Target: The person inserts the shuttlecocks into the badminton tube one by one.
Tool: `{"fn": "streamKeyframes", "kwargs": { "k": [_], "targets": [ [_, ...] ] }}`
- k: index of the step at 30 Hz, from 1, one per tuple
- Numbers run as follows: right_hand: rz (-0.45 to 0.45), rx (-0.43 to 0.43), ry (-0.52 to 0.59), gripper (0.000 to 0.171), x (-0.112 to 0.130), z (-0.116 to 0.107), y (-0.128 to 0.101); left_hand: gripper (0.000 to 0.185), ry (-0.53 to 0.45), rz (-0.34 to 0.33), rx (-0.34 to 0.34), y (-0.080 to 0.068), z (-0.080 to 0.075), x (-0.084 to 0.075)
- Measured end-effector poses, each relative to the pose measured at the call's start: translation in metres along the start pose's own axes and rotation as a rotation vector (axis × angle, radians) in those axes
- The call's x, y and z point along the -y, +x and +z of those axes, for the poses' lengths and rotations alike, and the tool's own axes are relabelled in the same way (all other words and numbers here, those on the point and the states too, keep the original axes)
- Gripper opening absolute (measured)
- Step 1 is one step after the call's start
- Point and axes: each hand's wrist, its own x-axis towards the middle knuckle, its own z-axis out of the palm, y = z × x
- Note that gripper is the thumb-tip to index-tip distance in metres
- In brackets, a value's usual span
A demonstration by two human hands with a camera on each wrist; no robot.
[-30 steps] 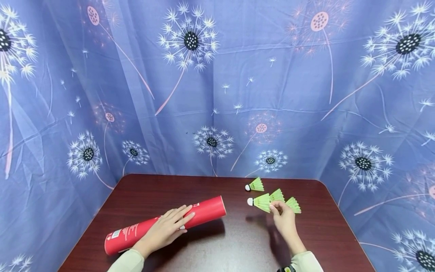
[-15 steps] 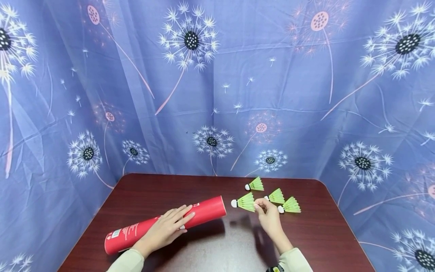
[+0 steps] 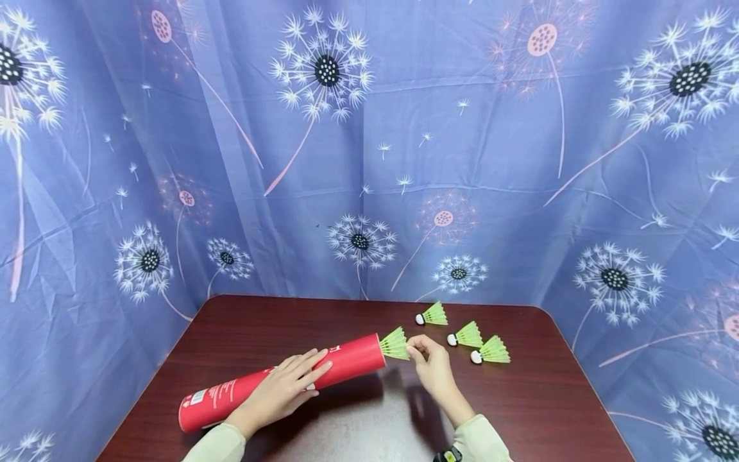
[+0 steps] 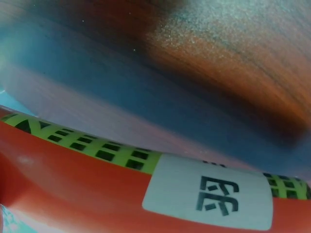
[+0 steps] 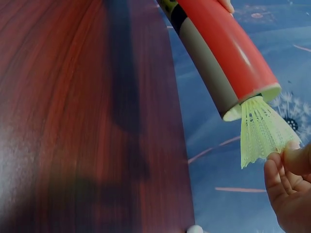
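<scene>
A long red tube lies slantwise on the dark wooden table. My left hand rests flat on its middle with the fingers straight. My right hand pinches the skirt of a green shuttlecock, whose cork end is inside the tube's open right mouth. The right wrist view shows the tube with the shuttlecock sticking out and my fingertips at its rim. In the left wrist view the tube and its white label fill the frame, and no hand shows.
Three more green shuttlecocks lie on the table to the right of the tube: one at the back, one in the middle, one nearest. Blue dandelion-print curtains close in the table's back and sides.
My right hand has carried the green shuttlecock leftward from the group to the tube's mouth, and its cork has gone inside. The left hand and tube have stayed put.
</scene>
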Motion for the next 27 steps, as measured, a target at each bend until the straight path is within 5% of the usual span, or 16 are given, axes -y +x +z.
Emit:
{"fn": "streamKeyframes", "kwargs": {
  "k": [11, 19, 27],
  "targets": [
    [-0.030, 0.059, 0.048, 0.012, 0.039, 0.009, -0.002, 0.066, 0.001, -0.003, -0.003, -0.002, 0.001, 0.001],
    [-0.011, 0.051, 0.040, 0.011, 0.007, 0.021, -0.003, 0.051, 0.000, 0.001, -0.012, -0.001, 0.001, 0.001],
    [-0.107, -0.005, -0.057, 0.008, -0.001, 0.023, -0.008, 0.052, 0.012, 0.005, 0.000, -0.003, 0.001, 0.001]
  ]
}}
